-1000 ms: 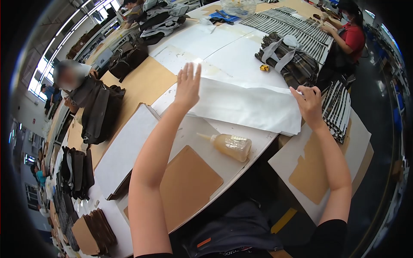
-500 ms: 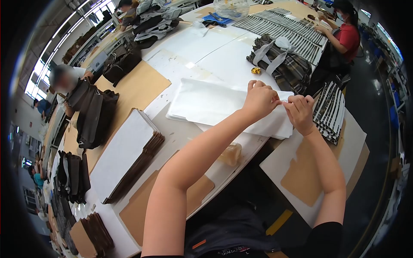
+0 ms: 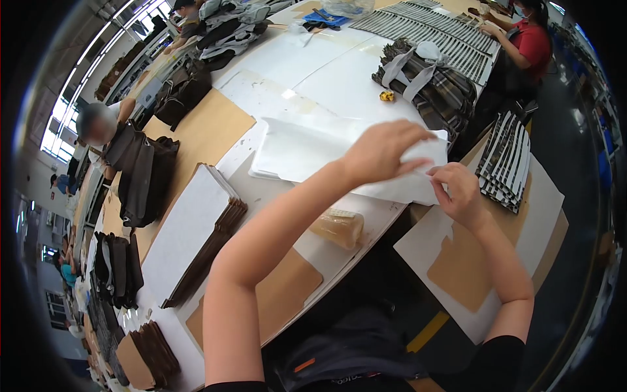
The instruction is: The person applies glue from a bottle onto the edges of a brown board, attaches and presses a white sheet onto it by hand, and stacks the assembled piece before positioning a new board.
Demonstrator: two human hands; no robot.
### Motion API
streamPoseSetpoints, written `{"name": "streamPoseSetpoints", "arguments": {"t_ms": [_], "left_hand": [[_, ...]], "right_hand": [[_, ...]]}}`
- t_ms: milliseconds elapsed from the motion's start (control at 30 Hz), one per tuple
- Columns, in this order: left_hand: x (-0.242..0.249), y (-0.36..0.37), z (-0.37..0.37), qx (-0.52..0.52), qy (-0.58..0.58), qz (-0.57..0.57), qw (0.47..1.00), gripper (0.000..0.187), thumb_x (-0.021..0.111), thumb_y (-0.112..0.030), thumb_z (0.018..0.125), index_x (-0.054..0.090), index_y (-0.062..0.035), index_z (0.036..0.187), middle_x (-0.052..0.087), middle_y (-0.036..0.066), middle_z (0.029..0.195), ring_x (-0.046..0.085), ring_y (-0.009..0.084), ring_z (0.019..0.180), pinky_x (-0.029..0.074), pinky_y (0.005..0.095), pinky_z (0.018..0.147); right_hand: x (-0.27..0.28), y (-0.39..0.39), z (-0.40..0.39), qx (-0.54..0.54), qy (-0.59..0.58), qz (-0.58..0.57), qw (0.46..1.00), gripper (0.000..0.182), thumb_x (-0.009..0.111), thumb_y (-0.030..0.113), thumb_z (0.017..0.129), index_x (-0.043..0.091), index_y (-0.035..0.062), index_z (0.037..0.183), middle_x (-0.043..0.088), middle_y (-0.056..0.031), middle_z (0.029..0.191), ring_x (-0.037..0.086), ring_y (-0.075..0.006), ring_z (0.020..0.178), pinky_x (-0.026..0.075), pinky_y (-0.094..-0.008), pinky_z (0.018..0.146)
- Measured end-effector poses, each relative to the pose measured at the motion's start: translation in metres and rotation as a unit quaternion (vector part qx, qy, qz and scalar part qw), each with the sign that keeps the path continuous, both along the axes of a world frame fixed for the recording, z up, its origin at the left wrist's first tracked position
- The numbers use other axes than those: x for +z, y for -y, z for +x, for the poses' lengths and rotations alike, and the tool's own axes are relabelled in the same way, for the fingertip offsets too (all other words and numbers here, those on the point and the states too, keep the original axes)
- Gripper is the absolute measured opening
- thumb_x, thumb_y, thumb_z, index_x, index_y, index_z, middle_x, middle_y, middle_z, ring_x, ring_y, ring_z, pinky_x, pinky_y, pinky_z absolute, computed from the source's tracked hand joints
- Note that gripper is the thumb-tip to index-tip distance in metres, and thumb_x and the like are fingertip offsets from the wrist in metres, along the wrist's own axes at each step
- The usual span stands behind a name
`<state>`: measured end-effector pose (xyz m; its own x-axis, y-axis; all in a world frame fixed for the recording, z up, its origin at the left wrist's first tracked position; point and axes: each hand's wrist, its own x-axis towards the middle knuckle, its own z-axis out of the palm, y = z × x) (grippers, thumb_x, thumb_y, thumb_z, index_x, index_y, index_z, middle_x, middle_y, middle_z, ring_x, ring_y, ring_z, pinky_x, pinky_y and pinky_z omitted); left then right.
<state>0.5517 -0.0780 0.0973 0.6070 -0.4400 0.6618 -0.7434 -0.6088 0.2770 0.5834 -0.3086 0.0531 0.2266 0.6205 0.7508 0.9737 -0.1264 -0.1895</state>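
A pile of white sheets (image 3: 307, 147) lies in front of me near the table edge. Over its right part is my left hand (image 3: 385, 153), blurred, with thumb and fingers apart and nothing visible between them. My right hand (image 3: 460, 193) is at the right end of the sheets, thumb and forefinger pinched together. Whatever sits in that pinch is too small to make out. Below my left forearm lies a clear plastic-wrapped amber bundle (image 3: 339, 227).
Left stands a stack of white-topped brown panels (image 3: 189, 228). Striped strips (image 3: 506, 163) lie on a board at right. Beyond the sheets are a tied plaid bundle (image 3: 431, 85) and a small yellow object (image 3: 386, 96). Co-workers sit at far right and left.
My left hand has parted from my right, moving left and opening. My right hand has come slightly lower, still pinched. More of the plastic-wrapped bundle shows.
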Motion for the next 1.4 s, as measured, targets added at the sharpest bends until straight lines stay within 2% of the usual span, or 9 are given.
{"name": "streamPoseSetpoints", "arguments": {"t_ms": [167,333,467,633,800,900,1000,1133,1400], "left_hand": [[-0.007,0.005,-0.027,0.060,-0.113,0.059,0.990,0.026,0.071,-0.023,0.087,0.061,-0.0098,0.107,0.070,0.009,0.099,0.067,0.0279,0.094,0.051,0.0397,0.084],[-0.020,-0.081,-0.006,0.146,-0.197,0.355,0.902,0.021,0.074,-0.028,0.081,0.069,-0.0105,0.090,0.071,0.006,0.093,0.066,0.0256,0.103,0.045,0.0401,0.098],[-0.024,-0.207,-0.007,0.377,-0.114,0.433,0.811,0.022,0.073,-0.027,0.082,0.075,-0.0172,0.101,0.065,0.010,0.121,0.040,0.0296,0.139,0.014,0.0503,0.122],[-0.015,-0.238,-0.032,0.539,-0.149,0.491,0.668,0.035,0.072,-0.014,0.081,0.070,-0.0174,0.116,0.049,0.012,0.146,0.033,0.0329,0.144,0.016,0.0497,0.122],[-0.015,-0.188,-0.036,0.268,-0.164,0.269,0.910,0.066,0.059,-0.005,0.082,0.041,-0.0106,0.146,0.046,0.018,0.147,0.037,0.0334,0.142,0.026,0.0475,0.119],[-0.012,-0.138,-0.051,0.194,-0.145,0.229,0.943,0.062,0.065,-0.009,0.084,0.044,-0.0100,0.143,0.053,0.014,0.140,0.047,0.0309,0.134,0.035,0.0443,0.115],[-0.036,-0.150,-0.045,0.237,-0.057,0.286,0.927,0.064,0.067,-0.014,0.084,0.043,-0.0103,0.143,0.054,0.011,0.139,0.048,0.0265,0.134,0.037,0.0437,0.113],[-0.052,-0.203,-0.042,0.343,0.042,0.310,0.886,0.027,0.060,-0.008,0.086,0.068,-0.0073,0.111,0.070,0.009,0.116,0.061,0.0242,0.119,0.045,0.0400,0.105],[-0.040,-0.239,-0.056,0.454,0.014,0.230,0.861,0.018,0.059,-0.004,0.082,0.072,-0.0095,0.093,0.073,0.007,0.086,0.069,0.0227,0.087,0.050,0.0375,0.082]], "right_hand": [[0.002,-0.004,0.002,-0.004,-0.020,-0.001,1.000,0.024,0.068,-0.007,0.079,0.060,0.0026,0.100,0.069,-0.0128,0.090,0.068,-0.0306,0.079,0.055,-0.0384,0.070],[0.003,0.005,0.001,-0.008,0.005,-0.015,1.000,0.028,0.068,-0.007,0.081,0.062,0.0014,0.107,0.069,-0.0133,0.089,0.069,-0.0307,0.079,0.056,-0.0372,0.069],[-0.009,0.015,0.009,-0.033,-0.061,-0.036,0.997,0.029,0.067,-0.008,0.081,0.062,0.0005,0.108,0.069,-0.0144,0.088,0.069,-0.0308,0.078,0.056,-0.0364,0.068],[-0.008,0.004,0.018,-0.070,-0.035,-0.025,0.997,0.031,0.066,-0.010,0.080,0.063,0.0001,0.109,0.069,-0.0154,0.090,0.069,-0.0317,0.079,0.056,-0.0371,0.070],[0.009,-0.004,0.019,-0.049,0.043,-0.033,0.997,0.030,0.063,-0.011,0.079,0.065,-0.0001,0.107,0.070,-0.0147,0.094,0.070,-0.0330,0.089,0.058,-0.0397,0.078],[0.008,0.001,0.018,-0.066,0.045,-0.032,0.996,0.029,0.063,-0.011,0.079,0.065,0.0003,0.106,0.070,-0.0143,0.095,0.070,-0.0331,0.089,0.057,-0.0400,0.079],[0.008,0.002,0.018,-0.069,0.031,-0.027,0.997,0.030,0.064,-0.010,0.079,0.066,0.0009,0.107,0.070,-0.0141,0.096,0.070,-0.0333,0.090,0.057,-0.0401,0.080],[0.011,-0.001,0.016,-0.056,0.051,-0.019,0.997,0.030,0.065,-0.009,0.080,0.067,0.0020,0.108,0.070,-0.0141,0.096,0.070,-0.0336,0.089,0.057,-0.0405,0.079],[-0.006,-0.024,0.061,-0.135,-0.061,-0.038,0.988,0.021,0.062,-0.001,0.090,0.068,0.0034,0.109,0.071,-0.0160,0.096,0.070,-0.0326,0.086,0.056,-0.0365,0.075]]}}
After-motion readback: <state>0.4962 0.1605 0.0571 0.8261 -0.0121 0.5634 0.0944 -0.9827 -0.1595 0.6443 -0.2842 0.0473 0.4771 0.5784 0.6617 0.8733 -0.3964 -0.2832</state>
